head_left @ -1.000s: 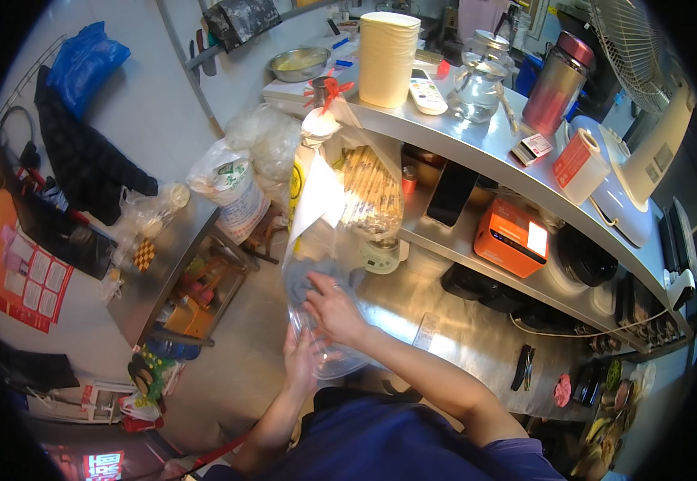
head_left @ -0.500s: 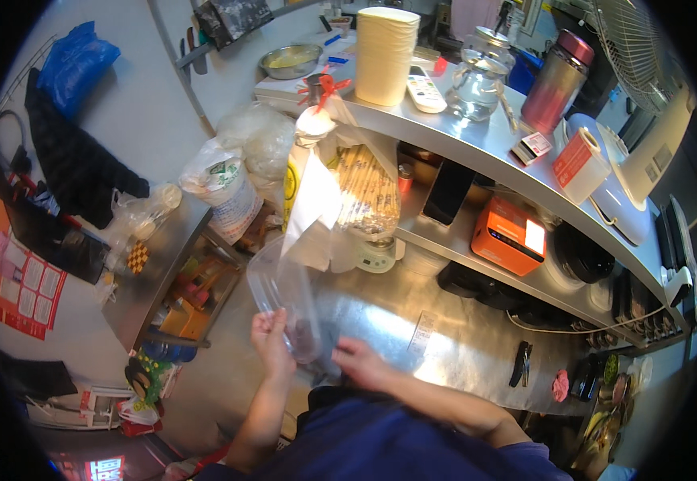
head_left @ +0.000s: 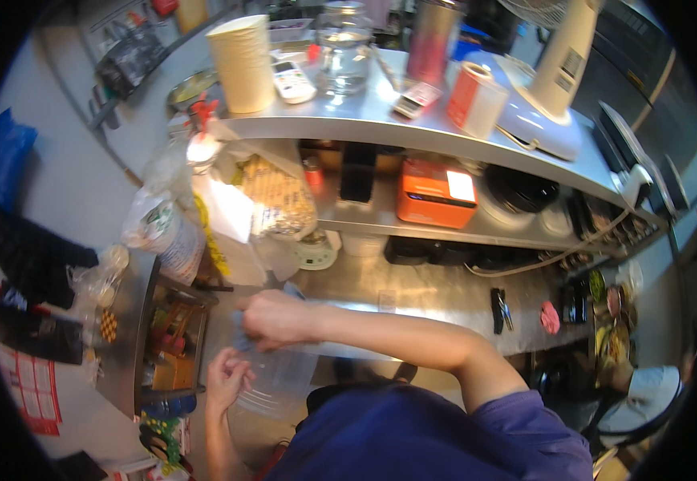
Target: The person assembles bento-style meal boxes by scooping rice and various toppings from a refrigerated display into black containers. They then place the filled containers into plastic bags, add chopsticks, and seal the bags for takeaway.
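Low at the middle left, a clear plastic container (head_left: 279, 386) hangs close in front of my body. My left hand (head_left: 226, 380) is closed at its left edge, fingers curled. My right hand (head_left: 275, 321) is a fist around a grey-blue cloth (head_left: 240, 333), whose folds show on both sides of the knuckles. The cloth is above the container's far side; whether it touches the plastic I cannot tell. My right forearm crosses over the steel worktop (head_left: 437, 308).
Beyond my hands stand a bag of wrapped chopsticks (head_left: 278, 196) and a kitchen scale (head_left: 316, 252). An orange box (head_left: 437, 194) sits on the shelf. A paper roll (head_left: 241, 66) and a fan (head_left: 553, 88) stand above. At the right, another person's cap (head_left: 644, 399) shows near food containers.
My right hand has swung left and up with the cloth, ahead of my left hand. The container has tipped down toward my body. The view has turned to the right.
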The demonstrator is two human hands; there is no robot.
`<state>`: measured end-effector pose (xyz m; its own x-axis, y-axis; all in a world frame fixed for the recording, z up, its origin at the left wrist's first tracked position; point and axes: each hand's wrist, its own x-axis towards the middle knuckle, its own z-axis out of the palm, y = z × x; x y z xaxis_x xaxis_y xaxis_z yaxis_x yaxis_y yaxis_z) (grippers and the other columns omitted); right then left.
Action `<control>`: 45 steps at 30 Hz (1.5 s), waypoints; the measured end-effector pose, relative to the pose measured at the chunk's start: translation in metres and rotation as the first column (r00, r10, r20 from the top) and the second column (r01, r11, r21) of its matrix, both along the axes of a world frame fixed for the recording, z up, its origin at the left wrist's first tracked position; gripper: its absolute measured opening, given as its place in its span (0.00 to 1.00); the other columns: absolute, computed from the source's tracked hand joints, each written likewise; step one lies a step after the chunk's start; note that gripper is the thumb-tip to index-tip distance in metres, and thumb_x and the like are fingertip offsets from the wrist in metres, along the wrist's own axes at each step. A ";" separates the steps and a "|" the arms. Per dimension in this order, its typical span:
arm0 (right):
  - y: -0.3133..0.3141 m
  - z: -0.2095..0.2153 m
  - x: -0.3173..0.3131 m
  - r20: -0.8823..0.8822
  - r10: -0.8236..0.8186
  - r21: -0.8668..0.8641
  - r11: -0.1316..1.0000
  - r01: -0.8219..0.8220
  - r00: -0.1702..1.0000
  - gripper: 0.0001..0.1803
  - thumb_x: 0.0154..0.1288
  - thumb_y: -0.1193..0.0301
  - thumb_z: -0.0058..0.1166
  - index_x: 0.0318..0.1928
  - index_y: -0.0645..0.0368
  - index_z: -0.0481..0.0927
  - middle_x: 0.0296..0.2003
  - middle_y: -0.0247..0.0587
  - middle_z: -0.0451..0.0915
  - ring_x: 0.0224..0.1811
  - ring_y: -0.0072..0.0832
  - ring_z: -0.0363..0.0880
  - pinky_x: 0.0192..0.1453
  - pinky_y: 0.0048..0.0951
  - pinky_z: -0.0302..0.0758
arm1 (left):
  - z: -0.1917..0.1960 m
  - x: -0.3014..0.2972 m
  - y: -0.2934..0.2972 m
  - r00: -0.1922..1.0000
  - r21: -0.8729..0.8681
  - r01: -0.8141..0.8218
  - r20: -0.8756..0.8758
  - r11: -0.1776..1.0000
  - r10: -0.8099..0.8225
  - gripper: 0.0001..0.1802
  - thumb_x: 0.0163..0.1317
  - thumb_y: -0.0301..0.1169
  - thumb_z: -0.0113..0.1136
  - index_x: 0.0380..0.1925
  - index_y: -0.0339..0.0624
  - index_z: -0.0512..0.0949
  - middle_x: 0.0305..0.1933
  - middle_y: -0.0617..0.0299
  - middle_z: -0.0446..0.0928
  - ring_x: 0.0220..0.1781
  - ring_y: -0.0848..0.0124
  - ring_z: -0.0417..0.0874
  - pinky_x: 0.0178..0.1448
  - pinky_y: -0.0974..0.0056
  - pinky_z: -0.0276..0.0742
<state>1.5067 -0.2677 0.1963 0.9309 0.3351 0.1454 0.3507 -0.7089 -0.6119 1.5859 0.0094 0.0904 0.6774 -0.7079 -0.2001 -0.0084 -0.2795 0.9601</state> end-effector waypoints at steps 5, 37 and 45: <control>0.018 -0.013 -0.011 0.247 -0.439 0.450 0.841 0.299 0.864 0.16 0.46 0.68 0.77 0.26 0.63 0.80 0.38 0.48 0.80 0.36 0.52 0.82 0.38 0.47 0.77 | 0.002 -0.031 -0.005 0.941 -0.334 -0.322 -0.011 0.886 0.338 0.11 0.70 0.26 0.64 0.48 0.37 0.75 0.23 0.62 0.78 0.19 0.76 0.77 0.21 0.72 0.70; -0.025 -0.207 -0.410 -0.360 -0.839 0.289 -0.517 0.806 -0.409 0.17 0.56 0.64 0.75 0.31 0.64 0.82 0.27 0.41 0.84 0.32 0.24 0.78 0.42 0.30 0.76 | -0.153 -0.031 -0.422 0.806 0.200 -0.166 -0.536 0.966 0.249 0.20 0.74 0.42 0.56 0.52 0.33 0.75 0.42 0.46 0.81 0.25 0.60 0.83 0.27 0.59 0.85; -0.012 -0.237 -0.509 -0.427 -0.661 0.231 -0.739 0.633 -0.617 0.16 0.54 0.66 0.76 0.30 0.64 0.82 0.27 0.39 0.83 0.32 0.24 0.76 0.42 0.30 0.75 | -0.155 -0.125 -0.439 0.416 0.071 0.059 0.905 0.996 -0.089 0.25 0.60 0.33 0.67 0.54 0.31 0.74 0.60 0.44 0.76 0.62 0.46 0.76 0.70 0.47 0.69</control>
